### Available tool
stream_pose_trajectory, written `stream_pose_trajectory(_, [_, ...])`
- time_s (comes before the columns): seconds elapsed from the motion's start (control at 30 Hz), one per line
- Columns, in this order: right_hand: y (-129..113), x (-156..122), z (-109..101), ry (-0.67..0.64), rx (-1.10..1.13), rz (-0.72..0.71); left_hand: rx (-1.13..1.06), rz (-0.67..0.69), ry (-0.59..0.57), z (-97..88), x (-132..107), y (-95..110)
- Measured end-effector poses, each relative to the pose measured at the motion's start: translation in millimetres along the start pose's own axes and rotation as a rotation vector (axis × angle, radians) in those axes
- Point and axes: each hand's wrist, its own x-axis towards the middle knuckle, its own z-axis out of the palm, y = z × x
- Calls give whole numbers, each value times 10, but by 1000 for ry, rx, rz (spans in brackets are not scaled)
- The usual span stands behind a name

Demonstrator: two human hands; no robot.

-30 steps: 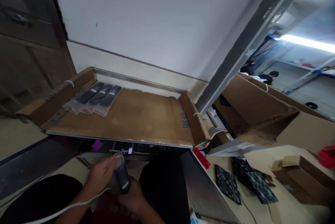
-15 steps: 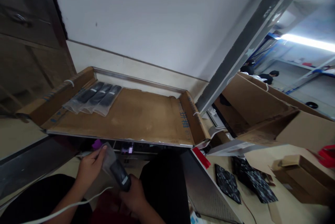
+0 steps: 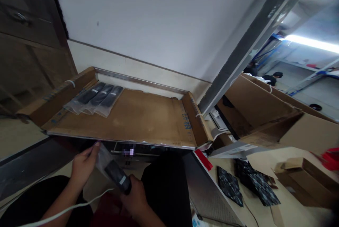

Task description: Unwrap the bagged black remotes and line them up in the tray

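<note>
Head view: a clear plastic bag (image 3: 102,159) is pinched near its top by the left hand (image 3: 83,167), its fingers (image 3: 91,151) closed on the film. A black remote (image 3: 118,176) inside the bag is gripped at its lower end by the right hand (image 3: 134,197). Both hands are held below the edge of a cardboard sheet (image 3: 137,117), on which three bagged remotes (image 3: 92,99) are laid.

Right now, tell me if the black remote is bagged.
Partly in: the clear bag, held by the left hand, seems to cover one end of the black remote; the right hand grips the other.
</note>
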Motion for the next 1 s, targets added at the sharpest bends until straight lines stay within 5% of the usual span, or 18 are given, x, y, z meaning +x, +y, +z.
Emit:
stream_pose_trajectory(0.17, [106,-17,46,2,-71,4,-10,-93,242,-228,132,31])
stream_pose_trajectory(0.3, [186,2,79,-17,-84,168,82,-48,380,-348,145,40])
stream_pose_trajectory(0.43, [133,24,54,-65,21,261,101,32,366,-340,157,4])
stream_pose_trajectory(0.7, [-137,-162,-64,-40,218,-12,99,18,284,-265,242,-86])
stream_pose_trajectory(0.83, [-505,-280,-498,151,231,-175,89,53,213,-223,221,-86])
stream_pose_trajectory(1.0, [-1031,110,-1680,431,-4,-107,32,83,190,-100,262,-147])
